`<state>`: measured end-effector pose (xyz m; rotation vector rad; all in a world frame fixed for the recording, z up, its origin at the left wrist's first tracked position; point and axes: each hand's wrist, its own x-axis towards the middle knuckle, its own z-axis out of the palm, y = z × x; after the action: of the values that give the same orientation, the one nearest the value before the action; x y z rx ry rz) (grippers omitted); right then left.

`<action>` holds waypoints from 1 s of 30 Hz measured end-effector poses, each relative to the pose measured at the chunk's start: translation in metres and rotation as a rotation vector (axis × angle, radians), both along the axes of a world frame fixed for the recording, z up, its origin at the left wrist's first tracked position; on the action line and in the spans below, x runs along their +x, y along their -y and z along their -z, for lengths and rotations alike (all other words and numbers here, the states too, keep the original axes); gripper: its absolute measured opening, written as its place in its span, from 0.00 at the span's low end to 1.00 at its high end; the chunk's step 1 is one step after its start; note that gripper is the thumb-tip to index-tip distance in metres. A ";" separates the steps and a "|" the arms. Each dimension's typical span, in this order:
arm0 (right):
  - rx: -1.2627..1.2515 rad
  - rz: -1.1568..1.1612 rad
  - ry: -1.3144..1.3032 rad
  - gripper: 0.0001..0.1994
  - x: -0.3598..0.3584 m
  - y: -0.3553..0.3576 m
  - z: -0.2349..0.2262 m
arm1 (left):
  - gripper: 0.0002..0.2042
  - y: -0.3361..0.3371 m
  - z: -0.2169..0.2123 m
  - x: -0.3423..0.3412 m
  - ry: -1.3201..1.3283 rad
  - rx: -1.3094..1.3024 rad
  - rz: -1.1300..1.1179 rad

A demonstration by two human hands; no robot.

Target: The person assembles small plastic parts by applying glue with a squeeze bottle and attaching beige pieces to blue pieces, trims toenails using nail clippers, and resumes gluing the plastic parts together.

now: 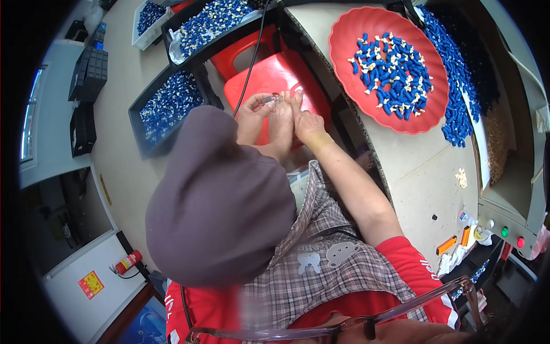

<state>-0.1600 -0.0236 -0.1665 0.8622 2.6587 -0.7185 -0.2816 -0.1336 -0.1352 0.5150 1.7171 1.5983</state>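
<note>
My bare foot (280,125) rests on a red plastic stool (252,86), below my bent knee in dark grey-brown cloth (223,200). My left hand (251,119) is closed on a small shiny metal tool that looks like a nail clipper (269,100), its tip at the toes. My right hand (310,124) holds the front of the foot from the other side, with one finger stretched along the toes; its other fingers are partly hidden.
At right, a red scalloped tray (344,69) of blue and cream small parts stands on the worktable (412,172), beside a blue heap (455,86). Dark bins (172,109) and a white bin (137,34) of similar parts stand left. A black cable (252,63) crosses the stool.
</note>
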 end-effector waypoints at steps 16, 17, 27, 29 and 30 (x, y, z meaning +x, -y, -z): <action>-0.026 0.175 -0.137 0.35 0.003 0.014 0.011 | 0.13 0.001 0.005 -0.002 0.130 0.038 0.077; -0.031 0.162 -0.133 0.35 0.005 0.026 0.012 | 0.13 0.006 0.008 -0.002 0.143 0.009 0.054; 0.082 0.207 -0.308 0.36 -0.001 0.022 0.012 | 0.12 0.002 0.001 0.000 0.165 0.044 0.047; 0.046 0.181 -0.323 0.36 0.001 0.020 0.016 | 0.12 0.004 0.005 0.000 0.187 0.054 0.051; 0.049 0.185 -0.321 0.36 0.004 0.022 0.015 | 0.12 0.004 0.008 -0.001 0.189 0.055 0.056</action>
<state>-0.1558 -0.0458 -0.1819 1.1008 2.9117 -0.9075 -0.2827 -0.1376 -0.1433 0.4209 1.5096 1.6040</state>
